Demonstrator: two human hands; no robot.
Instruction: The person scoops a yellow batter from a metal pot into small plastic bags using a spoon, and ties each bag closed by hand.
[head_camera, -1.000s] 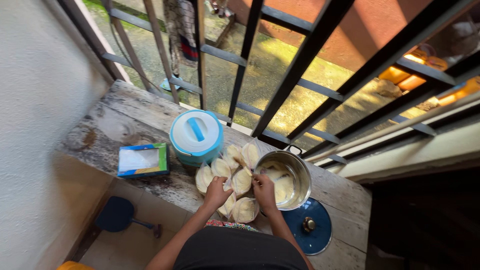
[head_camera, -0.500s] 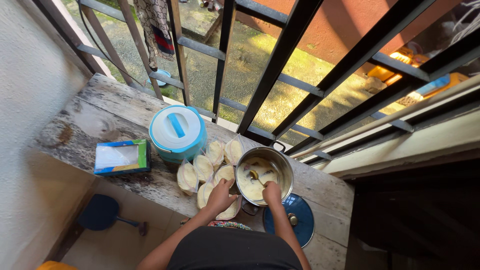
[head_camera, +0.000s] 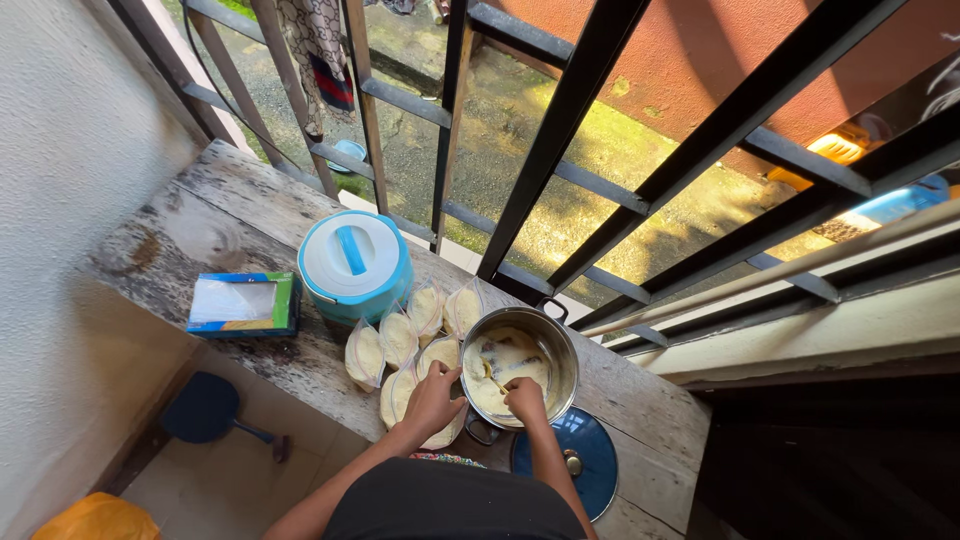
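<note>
Pot of yellow mash gets scooped into bags

Pot (head_camera: 522, 362) sits on the bench (head_camera: 230, 225), full of soft yellow mash. Right hand (head_camera: 524, 398) dips inside it, fingers curled, maybe around a spoon; I cannot tell. Left hand (head_camera: 433, 398) pinches a little bag (head_camera: 440, 415) just beside the pot. Filling looks like the step now. The bag's mouth must stay open and close.

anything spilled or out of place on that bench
Nothing looks spilled. The filled bags sit bunched beside the steel pot, whose blue lid lies flat on the wooden bench. The left hand rests on a bag; the right hand is inside the pot.
</note>
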